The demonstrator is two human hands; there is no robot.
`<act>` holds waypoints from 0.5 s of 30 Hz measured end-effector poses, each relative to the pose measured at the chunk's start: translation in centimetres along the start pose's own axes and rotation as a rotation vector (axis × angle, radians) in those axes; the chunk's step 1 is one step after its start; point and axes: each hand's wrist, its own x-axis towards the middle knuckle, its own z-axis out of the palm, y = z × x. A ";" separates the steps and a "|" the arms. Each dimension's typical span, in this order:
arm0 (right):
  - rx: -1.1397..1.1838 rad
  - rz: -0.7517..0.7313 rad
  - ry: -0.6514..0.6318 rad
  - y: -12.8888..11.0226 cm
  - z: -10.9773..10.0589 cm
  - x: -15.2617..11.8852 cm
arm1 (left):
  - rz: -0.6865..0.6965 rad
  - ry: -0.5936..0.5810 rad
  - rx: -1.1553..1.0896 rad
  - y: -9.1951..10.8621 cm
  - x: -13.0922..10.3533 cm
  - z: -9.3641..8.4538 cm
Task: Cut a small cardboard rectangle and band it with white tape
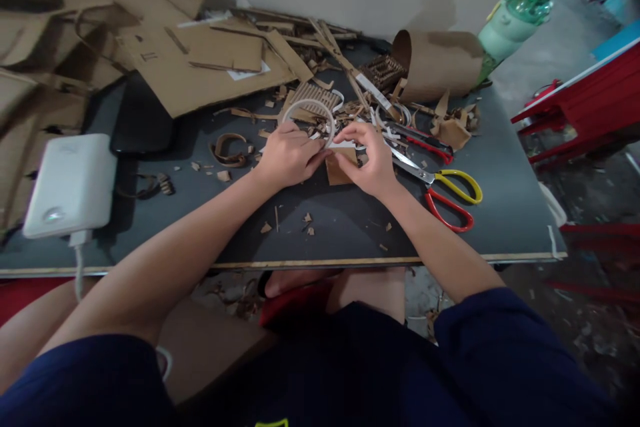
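My left hand (291, 155) is closed on the lower edge of a thin, pale ring (311, 102) that looks like a narrow roll of tape, held upright over the table. Close by on its right is my right hand (371, 161), thumb and fingers curved and apart, fingertips by the ring's lower right edge. Whether they touch it I cannot tell. Under the right fingers lies a small square of brown cardboard (341, 170) with a white strip along its top. Behind the ring lies a ribbed cardboard piece (314, 95).
Scissors (431, 179) with yellow and red handles and a red cutter (425, 144) lie right of my hands. Cardboard sheets (200, 67) pile up behind. A cardboard tube (443, 63) and green bottle (513, 27) are back right; a white power bank (70, 183) and black phone (141, 113) are left.
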 end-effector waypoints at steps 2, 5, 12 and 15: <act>-0.002 0.012 -0.029 0.1 -0.1 0.0 | -0.013 -0.003 -0.023 0.1 0.0 0.0; 0.005 0.025 -0.028 0.5 0.0 0.0 | -0.006 -0.012 -0.061 0.2 0.1 0.0; -0.024 0.021 -0.074 0.3 0.3 -0.1 | 0.010 -0.027 -0.069 0.3 0.0 0.0; -0.115 -0.059 0.026 0.1 0.4 0.0 | -0.018 -0.028 -0.076 0.1 0.1 0.0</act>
